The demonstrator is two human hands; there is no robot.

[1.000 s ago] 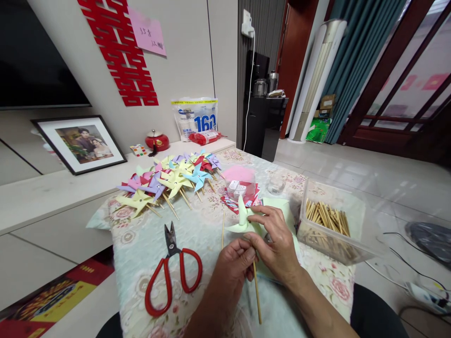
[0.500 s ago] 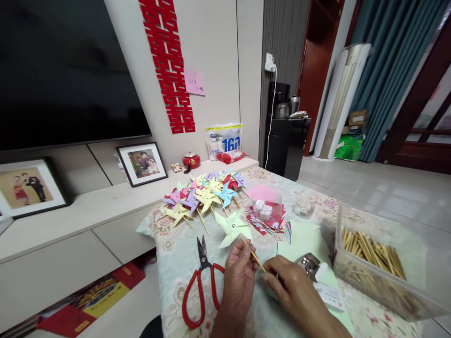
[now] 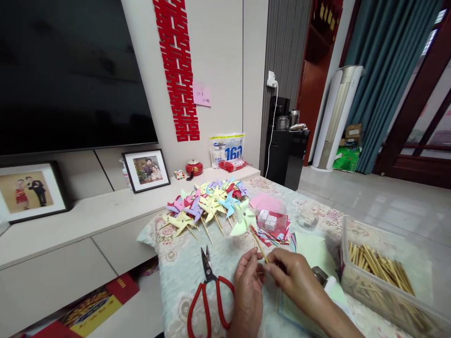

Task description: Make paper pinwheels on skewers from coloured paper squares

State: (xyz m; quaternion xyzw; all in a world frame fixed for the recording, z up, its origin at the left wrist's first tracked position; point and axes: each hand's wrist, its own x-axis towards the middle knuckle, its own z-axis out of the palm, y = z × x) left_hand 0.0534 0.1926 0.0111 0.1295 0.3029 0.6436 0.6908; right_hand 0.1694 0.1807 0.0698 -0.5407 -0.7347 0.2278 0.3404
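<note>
A pale green paper pinwheel (image 3: pixel 244 218) is held up over the table on a thin wooden stick (image 3: pixel 260 245). My right hand (image 3: pixel 294 277) pinches the stick's lower end between thumb and fingers. My left hand (image 3: pixel 249 286) is just beside it with curled fingers, thumb against fingertips; what they hold, if anything, is too small to make out. Red-handled scissors (image 3: pixel 208 277) lie left of my left hand, blades slightly apart. Beyond the hands lies a pile of finished pinwheels (image 3: pixel 211 204) in yellow, purple, pink, red and blue.
A clear plastic bin (image 3: pixel 384 284) of wooden sticks (image 3: pixel 382 267) stands at right. Green paper sheets (image 3: pixel 310 246), a small clear dish (image 3: pixel 308 219) and a clear tub (image 3: pixel 269 213) over coloured paper (image 3: pixel 268 237) lie nearer. Framed photos (image 3: pixel 147 171) stand on the white cabinet (image 3: pixel 105 202).
The left hand has come off the upper stick, and the right hand now carries the pinwheel. The pinwheel has turned and tilted sideways. The camera view has shifted a little.
</note>
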